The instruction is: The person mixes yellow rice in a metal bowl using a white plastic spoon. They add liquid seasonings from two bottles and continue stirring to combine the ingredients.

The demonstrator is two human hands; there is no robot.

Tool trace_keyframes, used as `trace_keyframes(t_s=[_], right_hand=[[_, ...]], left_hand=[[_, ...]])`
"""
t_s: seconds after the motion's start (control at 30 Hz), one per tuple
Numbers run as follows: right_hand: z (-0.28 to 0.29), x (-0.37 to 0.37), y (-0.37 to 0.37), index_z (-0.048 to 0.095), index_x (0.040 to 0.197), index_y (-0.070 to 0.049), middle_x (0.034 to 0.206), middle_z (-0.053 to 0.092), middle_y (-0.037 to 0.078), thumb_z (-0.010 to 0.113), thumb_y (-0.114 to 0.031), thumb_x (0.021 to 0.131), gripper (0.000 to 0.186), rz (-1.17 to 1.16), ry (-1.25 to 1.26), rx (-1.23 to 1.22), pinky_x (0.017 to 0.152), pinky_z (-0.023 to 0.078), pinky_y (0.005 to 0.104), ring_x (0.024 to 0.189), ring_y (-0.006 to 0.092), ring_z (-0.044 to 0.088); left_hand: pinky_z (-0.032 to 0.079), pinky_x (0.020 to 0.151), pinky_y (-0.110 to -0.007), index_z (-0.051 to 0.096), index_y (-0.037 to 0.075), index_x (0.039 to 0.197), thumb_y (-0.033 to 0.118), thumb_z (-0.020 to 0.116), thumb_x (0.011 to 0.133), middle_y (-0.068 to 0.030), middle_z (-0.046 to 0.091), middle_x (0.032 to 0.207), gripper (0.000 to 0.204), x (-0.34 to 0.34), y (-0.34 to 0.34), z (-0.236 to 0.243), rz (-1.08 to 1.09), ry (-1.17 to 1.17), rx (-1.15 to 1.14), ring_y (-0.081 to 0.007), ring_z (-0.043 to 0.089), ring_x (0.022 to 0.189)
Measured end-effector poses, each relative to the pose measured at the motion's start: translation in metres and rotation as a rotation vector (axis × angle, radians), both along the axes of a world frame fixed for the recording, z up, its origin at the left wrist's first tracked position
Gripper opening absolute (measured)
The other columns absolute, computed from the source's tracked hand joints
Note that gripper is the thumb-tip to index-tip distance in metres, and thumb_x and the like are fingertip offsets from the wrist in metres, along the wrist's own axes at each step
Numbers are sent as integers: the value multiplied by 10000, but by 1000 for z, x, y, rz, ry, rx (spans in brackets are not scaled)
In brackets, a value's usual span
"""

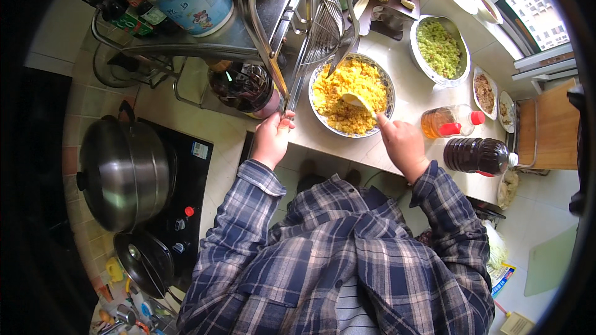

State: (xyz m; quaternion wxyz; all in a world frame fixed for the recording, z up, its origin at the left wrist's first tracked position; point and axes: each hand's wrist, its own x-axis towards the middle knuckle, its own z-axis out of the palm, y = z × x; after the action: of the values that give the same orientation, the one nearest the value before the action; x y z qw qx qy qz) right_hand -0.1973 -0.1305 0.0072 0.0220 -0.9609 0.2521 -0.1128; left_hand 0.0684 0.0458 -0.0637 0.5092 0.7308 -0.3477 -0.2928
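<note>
My right hand [405,149] is closed around the handle of a pale spoon [355,98], whose head rests in crumbled yellow food [338,90], which looks like scrambled egg. The food fills a round patterned bowl [312,105] on the counter, browner toward the near side. To the bowl's left, my left hand [273,138] has its fingers closed at the lower end of a metal rack post [273,65]. Just behind that hand, a dark bottle [245,90] lies under the rack shelf.
A white bowl of chopped green food [415,56] sits beyond the egg. An amber bottle [437,123] and a dark bottle [475,156] lie at right, beside small dishes [484,92]. Steel strainers [326,22] hang overhead. A large pot [124,167] stands on the stove at left.
</note>
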Motion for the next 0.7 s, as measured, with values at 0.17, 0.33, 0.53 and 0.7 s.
trace_keyframes(t_s=[0.17,0.33,0.53,0.7], right_hand=[[2,12,-24,661,1087,-129,660,567,84,638,-191,909,191,-43,-53,-20,553,475,405,612,288,591],[-21,32,-32,647,1025,-103,672,611,101,575,-212,939,156,-88,24,-7,540,504,400,601,287,622],[-23,31,-10,628,1045,-90,659,606,70,583,-155,904,162,-14,3,50,554,510,384,615,253,632],[5,14,-27,659,1098,-130,690,610,97,619,-193,914,199,-114,-109,-53,575,496,406,632,290,618]], left_hand=[[527,719,-302,663,42,1081,116,537,976,-74,695,805,180,0,1,2,-4,-30,6,-151,671,767],[526,719,-299,662,39,1082,107,531,975,-68,693,802,183,-1,-1,3,1,-9,14,-146,665,763],[525,718,-299,662,39,1080,102,535,969,-66,691,799,179,0,-1,5,-3,-28,22,-150,666,760],[525,713,-300,663,40,1073,95,544,962,-68,693,801,172,0,0,3,-4,-29,17,-151,668,758]])
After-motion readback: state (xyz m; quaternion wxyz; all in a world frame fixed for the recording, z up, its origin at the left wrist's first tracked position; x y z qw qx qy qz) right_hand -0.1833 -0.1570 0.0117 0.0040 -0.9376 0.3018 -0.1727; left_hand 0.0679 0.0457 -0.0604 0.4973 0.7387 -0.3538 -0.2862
